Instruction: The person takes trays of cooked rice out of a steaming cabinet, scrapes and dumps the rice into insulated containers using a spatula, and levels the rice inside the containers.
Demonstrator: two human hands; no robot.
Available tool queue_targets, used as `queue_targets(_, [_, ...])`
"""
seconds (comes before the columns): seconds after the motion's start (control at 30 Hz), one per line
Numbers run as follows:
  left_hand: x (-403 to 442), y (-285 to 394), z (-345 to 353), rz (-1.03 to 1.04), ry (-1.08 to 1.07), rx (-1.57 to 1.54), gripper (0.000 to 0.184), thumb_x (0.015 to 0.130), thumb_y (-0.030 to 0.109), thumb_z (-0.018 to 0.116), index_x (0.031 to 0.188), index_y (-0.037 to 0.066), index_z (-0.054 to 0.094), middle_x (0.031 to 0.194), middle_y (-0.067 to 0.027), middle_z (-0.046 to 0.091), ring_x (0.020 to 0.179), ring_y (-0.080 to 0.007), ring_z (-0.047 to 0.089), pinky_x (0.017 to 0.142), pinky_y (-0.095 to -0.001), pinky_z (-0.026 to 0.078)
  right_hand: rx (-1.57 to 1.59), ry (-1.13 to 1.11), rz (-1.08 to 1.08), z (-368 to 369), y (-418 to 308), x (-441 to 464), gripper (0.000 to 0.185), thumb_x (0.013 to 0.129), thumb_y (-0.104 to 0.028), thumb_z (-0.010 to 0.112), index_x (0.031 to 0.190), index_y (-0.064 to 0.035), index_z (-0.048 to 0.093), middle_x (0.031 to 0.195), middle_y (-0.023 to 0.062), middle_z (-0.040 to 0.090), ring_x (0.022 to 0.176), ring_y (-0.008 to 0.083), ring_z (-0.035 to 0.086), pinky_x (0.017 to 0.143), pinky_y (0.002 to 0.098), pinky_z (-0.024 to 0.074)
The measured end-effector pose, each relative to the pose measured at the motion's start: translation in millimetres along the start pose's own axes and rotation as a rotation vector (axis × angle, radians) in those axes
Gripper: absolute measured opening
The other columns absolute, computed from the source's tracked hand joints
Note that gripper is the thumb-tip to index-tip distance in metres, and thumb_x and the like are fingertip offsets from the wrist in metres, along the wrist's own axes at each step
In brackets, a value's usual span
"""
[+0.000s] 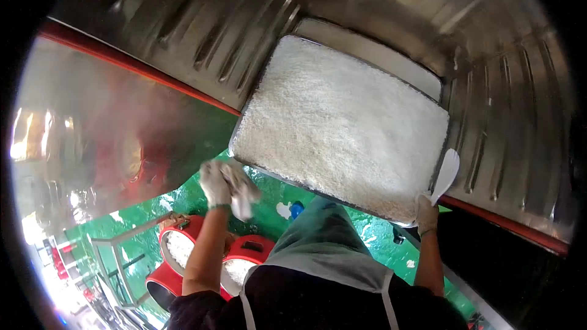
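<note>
A wide tray (342,128) heaped flat with white grains that look like rice sticks out of a metal cabinet. My right hand (426,214), in a pale glove, is at the tray's near right corner with its fingers closed around a white rice paddle (448,174). The paddle's blade points up beside the tray's edge. I cannot tell how firmly that hand also grips the tray. My gloved left hand (214,186) is closed on a crumpled whitish cloth (241,188), just off the near left corner. The cloth is blurred.
Ribbed metal walls (501,104) flank the tray, and another tray (373,52) shows behind it. The shiny cabinet door (116,122) hangs wide at left. Red round containers (251,247) with white grains stand below left on the green floor (275,195), near a metal frame (116,256).
</note>
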State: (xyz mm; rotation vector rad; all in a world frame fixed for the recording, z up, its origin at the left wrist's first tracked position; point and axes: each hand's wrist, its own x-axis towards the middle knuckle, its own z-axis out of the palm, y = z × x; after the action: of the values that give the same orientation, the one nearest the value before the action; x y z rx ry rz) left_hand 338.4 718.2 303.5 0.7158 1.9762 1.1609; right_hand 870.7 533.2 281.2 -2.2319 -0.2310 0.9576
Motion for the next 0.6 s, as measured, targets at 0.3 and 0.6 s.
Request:
queue_targets(0.3, [113, 3, 95, 0.234, -0.473, 0.880, 0.038, 0.090, 0.039, 0.053, 0.104, 0.006, 0.064, 0.102, -0.0204, 0.065, 0.100, -0.0368, 0.061, 0.081, -0.0452, 0.050, 0.245, -0.112, 0.059, -13, 48, 49, 0.030, 0.089, -0.025, 0.063, 0.109, -0.0035, 0.062, 0.098, 0.0063, 0.061, 0.090, 0.0224, 0.059, 0.084, 0.0369, 0.0501])
queue_targets(0.6, [69, -22, 43, 0.831, -0.381, 1.040, 0.028, 0.090, 0.032, 0.057, 0.096, 0.005, 0.060, 0.087, -0.0157, 0.063, 0.080, -0.0375, 0.060, 0.076, -0.0447, 0.050, 0.023, -0.128, -0.089, -9, 19, -18, 0.013, 0.086, -0.017, 0.064, 0.095, -0.0090, 0.059, 0.081, 0.0002, 0.054, 0.072, 0.0137, 0.055, 0.064, 0.0312, 0.0478])
